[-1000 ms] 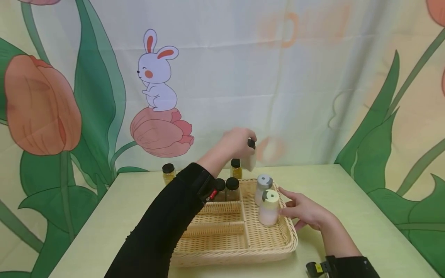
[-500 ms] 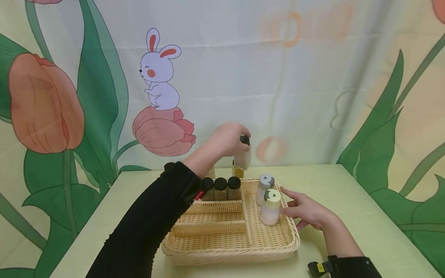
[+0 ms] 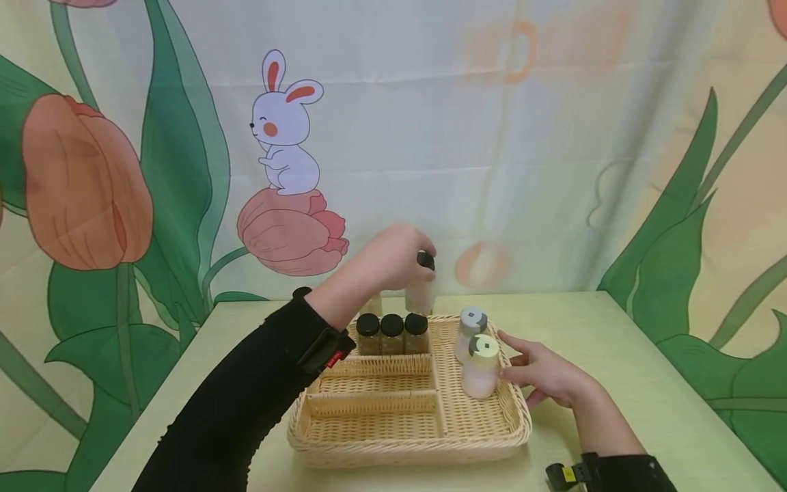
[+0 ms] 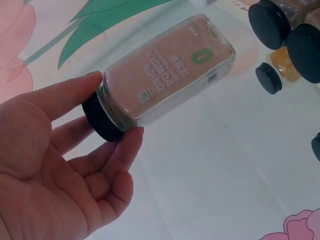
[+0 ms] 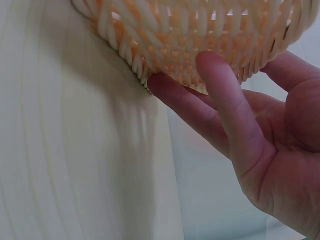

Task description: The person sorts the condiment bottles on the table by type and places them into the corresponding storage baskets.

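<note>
My left hand (image 3: pixel 402 253) pinches the black cap of a clear jar (image 4: pixel 170 65) labelled "Onion Powder", filled with pale powder. The jar hangs bottom-down behind the back rim of a wicker basket (image 3: pixel 406 452). Three black-capped jars (image 3: pixel 392 335) of brownish contents stand side by side in the basket's back-left compartment. In the long right compartment are a grey-capped shaker (image 3: pixel 470 335) and a yellow-capped shaker (image 3: pixel 481 372). My right hand (image 3: pixel 550 376) rests at the basket's right side; in the right wrist view its extended fingers (image 5: pixel 225 95) touch the woven outer wall.
Behind the basket, a black-capped jar (image 3: pixel 301 292) shows past my left forearm, beside a pale jar (image 3: pixel 372 305) partly hidden by the arm. A light table (image 3: pixel 615 342) runs back to a printed cloth (image 3: pixel 553 171) with a rabbit and tulips.
My left hand has moved left and then lowered slightly with the onion powder jar, which now covers most of the yellow jar behind it. The right hand keeps its place on the basket.
</note>
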The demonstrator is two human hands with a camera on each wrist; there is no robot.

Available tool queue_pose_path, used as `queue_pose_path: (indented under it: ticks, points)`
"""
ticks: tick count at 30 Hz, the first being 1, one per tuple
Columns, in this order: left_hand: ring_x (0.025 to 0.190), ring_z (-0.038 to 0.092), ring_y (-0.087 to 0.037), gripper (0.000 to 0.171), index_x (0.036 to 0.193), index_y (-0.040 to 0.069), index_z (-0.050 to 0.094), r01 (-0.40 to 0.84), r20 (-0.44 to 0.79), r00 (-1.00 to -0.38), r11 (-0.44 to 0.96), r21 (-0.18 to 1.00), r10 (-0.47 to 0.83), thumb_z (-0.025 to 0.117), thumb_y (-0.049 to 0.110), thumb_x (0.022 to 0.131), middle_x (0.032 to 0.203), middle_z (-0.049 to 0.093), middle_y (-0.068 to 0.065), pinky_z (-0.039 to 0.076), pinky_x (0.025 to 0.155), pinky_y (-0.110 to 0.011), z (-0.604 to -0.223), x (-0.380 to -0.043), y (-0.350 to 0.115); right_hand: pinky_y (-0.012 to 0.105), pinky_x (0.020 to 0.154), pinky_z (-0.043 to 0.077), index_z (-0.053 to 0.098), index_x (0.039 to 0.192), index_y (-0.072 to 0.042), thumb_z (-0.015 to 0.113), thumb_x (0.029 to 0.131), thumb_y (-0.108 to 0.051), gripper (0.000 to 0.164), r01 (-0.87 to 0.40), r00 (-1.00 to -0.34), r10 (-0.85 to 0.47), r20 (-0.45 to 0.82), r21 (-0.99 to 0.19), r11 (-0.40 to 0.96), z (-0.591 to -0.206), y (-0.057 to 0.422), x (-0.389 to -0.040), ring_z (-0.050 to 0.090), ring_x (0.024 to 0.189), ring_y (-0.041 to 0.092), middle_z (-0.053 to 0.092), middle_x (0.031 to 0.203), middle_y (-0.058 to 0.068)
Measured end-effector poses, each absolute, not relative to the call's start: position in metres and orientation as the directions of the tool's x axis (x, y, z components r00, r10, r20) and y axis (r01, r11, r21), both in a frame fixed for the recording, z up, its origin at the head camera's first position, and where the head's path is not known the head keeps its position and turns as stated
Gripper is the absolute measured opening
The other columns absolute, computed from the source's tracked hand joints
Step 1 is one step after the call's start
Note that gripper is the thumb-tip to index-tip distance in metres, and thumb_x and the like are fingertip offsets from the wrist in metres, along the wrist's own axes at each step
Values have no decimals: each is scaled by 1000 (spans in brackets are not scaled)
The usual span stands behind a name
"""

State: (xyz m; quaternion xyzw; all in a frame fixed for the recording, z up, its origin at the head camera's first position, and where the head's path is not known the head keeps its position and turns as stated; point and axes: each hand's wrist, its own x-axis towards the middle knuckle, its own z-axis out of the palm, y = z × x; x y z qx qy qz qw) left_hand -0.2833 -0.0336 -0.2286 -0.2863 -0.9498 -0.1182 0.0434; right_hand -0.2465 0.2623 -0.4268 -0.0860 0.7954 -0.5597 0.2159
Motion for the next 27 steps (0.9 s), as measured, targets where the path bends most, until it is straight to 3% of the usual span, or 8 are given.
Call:
queue_pose_path:
  ticks: [6, 16, 23, 27]
  points:
    - [87, 60, -16, 21, 108, 15, 78, 552, 151, -834, 802, 229, 530, 77, 22, 89, 100, 70, 3, 49, 69, -26, -235, -275, -37, 51, 58, 61, 18, 165, -14, 75, 93, -19, 92, 107, -900, -357, -251, -920, 377, -428, 263, -246, 70, 98, 31, 50, 138, 34]
    - [81, 61, -14, 16, 97, 15, 80, 546, 133, -837, 807, 222, 530, 79, 28, 88, 89, 70, 5, 51, 68, -26, -244, -262, -41, 51, 57, 60, 19, 165, -17, 76, 92, -18, 93, 122, -904, -337, -263, -914, 387, -431, 263, -248, 68, 98, 30, 48, 138, 32]
    - [91, 66, -13, 29, 110, 14, 80, 522, 110, -853, 828, 204, 510, 79, 32, 87, 111, 74, 1, 55, 74, -28, -253, -254, -44, 51, 57, 60, 18, 165, -16, 75, 92, -16, 93, 121, -904, -338, -263, -914, 388, -429, 261, -247, 68, 95, 30, 49, 137, 32]
    - [90, 67, -14, 27, 108, 15, 81, 520, 108, -854, 830, 199, 509, 79, 31, 86, 110, 74, 1, 55, 74, -28, -259, -252, -45, 51, 58, 60, 18, 165, -16, 75, 92, -17, 93, 122, -904, -337, -264, -914, 388, -429, 260, -247, 69, 96, 30, 50, 137, 31]
